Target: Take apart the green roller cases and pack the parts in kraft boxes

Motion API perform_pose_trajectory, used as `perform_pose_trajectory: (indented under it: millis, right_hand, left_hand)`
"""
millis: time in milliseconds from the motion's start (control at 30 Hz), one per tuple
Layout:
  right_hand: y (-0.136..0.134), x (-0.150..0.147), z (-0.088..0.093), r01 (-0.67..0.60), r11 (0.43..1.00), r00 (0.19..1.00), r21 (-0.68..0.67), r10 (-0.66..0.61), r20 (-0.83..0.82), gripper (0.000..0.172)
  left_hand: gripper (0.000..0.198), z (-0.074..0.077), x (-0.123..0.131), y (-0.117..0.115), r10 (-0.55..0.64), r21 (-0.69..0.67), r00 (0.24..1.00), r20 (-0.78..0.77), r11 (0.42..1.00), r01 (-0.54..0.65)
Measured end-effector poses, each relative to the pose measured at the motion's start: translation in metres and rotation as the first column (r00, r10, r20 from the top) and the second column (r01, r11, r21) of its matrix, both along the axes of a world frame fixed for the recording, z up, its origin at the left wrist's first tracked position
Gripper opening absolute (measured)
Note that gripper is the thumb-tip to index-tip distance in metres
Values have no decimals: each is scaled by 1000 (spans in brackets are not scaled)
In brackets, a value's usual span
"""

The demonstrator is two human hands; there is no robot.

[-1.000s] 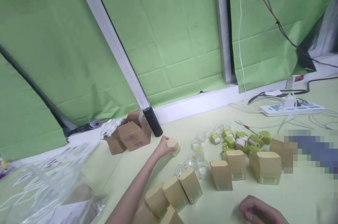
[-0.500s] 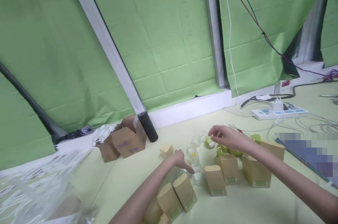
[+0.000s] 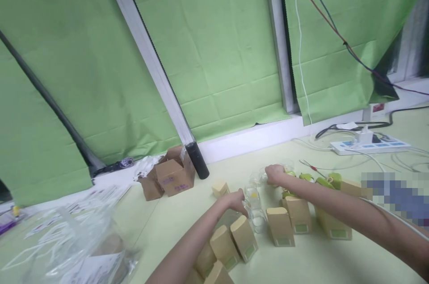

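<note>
My left hand [image 3: 235, 200] reaches forward with its fingers curled against a clear plastic cup [image 3: 252, 195] among several clear cups [image 3: 258, 220]. A small tan box [image 3: 220, 188] stands alone just left of this hand. Farther back, my right hand [image 3: 275, 173] is closed in a loose fist over the left end of a cluster of small green-and-white pieces [image 3: 326, 181]; what it grips is hidden. Below my right forearm, tan boxes with green labels [image 3: 280, 227] stand upright in a row. More of these tan boxes [image 3: 244, 237] lie under my left forearm.
Two open brown cartons [image 3: 174, 177] and a black cylinder [image 3: 200, 167] sit by the green-covered wall. A white power strip [image 3: 368, 144] with cables lies at the back right. A crumpled clear plastic bag [image 3: 67, 248] fills the near left. A blurred patch [image 3: 395, 194] is at right.
My left hand let go of the small tan box and moved right to the clear cups. My right hand came up from the near edge to the green-and-white pieces and closed.
</note>
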State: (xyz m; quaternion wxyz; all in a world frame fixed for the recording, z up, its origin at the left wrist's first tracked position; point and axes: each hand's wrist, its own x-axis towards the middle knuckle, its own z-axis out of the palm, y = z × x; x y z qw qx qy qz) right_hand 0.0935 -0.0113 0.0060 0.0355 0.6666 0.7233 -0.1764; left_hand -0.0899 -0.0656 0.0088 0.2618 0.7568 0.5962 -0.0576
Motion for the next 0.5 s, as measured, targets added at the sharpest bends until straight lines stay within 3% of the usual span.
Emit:
perform_pose_trajectory:
  millis: [67,167,233,333,367,433,500]
  right_hand:
    - [1,4,0,13,1000,998,-4,-13,-58,31]
    - [2,14,9,30,1000,981,-4,-30,-190,31]
    - [1,23,23,34,999,953,10,-29,-302,31]
    - [-11,39,50,-1,997,864,75,38,-501,32]
    - [-20,44,58,-21,994,819,108,79,-568,34]
    - [-44,53,69,-59,982,714,182,169,-680,41]
    - [-72,60,69,-74,970,599,231,229,-767,46]
  left_hand:
    - [29,13,0,0,84,-30,991,103,996,-81]
    - [39,47,1,-10,162,-33,920,356,986,-161]
    - [50,75,4,-29,159,-18,819,551,984,-179]
    - [55,106,14,-76,131,4,626,769,978,-210]
    - [55,110,18,-95,131,-10,527,840,974,-226]
    - [50,108,28,-129,224,-187,146,964,955,-229]
    - [50,92,37,-156,339,-347,-75,938,913,-214]
